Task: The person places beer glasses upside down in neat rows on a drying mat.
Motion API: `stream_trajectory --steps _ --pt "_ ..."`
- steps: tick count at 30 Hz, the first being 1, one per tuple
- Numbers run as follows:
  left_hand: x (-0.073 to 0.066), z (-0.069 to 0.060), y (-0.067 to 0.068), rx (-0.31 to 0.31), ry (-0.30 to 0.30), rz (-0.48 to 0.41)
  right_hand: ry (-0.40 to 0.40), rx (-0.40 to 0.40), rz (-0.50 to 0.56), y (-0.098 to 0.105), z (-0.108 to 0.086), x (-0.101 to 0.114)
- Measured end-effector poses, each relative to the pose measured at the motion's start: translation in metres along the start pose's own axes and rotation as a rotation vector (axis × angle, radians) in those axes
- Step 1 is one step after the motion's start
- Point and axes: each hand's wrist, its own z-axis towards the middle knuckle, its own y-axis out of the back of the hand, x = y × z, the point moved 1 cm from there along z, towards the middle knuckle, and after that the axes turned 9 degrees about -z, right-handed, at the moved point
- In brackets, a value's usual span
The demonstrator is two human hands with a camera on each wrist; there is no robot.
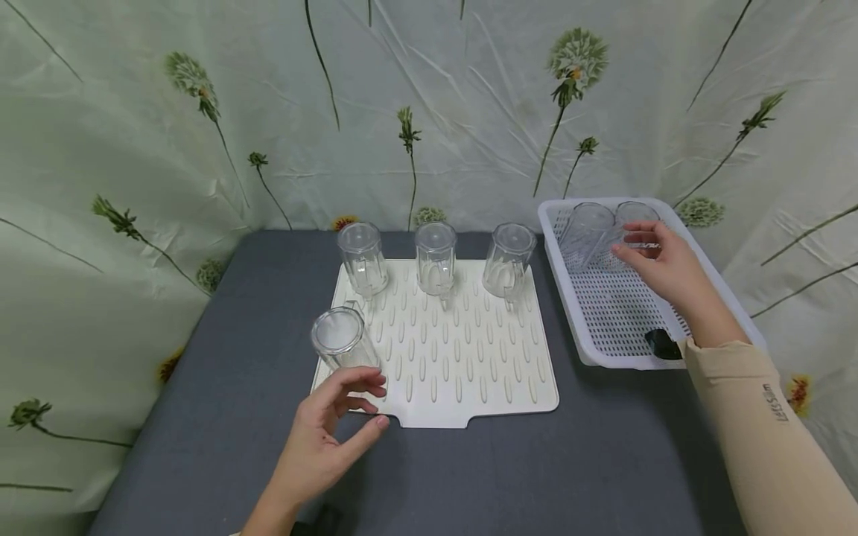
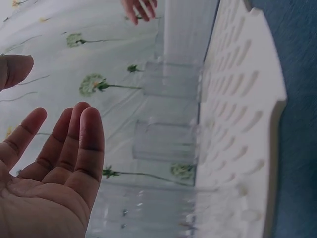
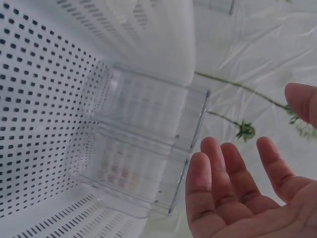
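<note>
Four-sided rows aside, a clear glass mug stands upside down at the front left of a white ribbed drying mat. My left hand hovers just in front of that mug, fingers loosely bent, palm holding nothing. Along the mat's back edge are three more upturned glass mugs: left, middle and right. Over the white basket my right hand is spread beside two clear glasses. The right wrist view shows its fingertips near their rims, with nothing gripped.
A dark grey cloth covers the table. Behind and at the sides hangs a pale curtain printed with flowers. Close to the right wrist, a small black object shows against the basket; the basket's raised walls surround the glasses.
</note>
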Motion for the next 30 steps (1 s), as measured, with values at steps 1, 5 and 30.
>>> stream_trajectory --steps 1,5,30 --pt "0.002 -0.001 -0.002 0.008 0.006 -0.007 -0.007 -0.002 0.007 0.001 0.003 0.000" --pt "0.009 -0.002 -0.010 0.046 0.045 -0.061 -0.035 -0.006 0.039 0.002 0.014 0.000" --pt "0.024 -0.007 -0.038 0.175 0.132 -0.223 -0.147 -0.012 -0.062 -0.013 0.077 0.019"
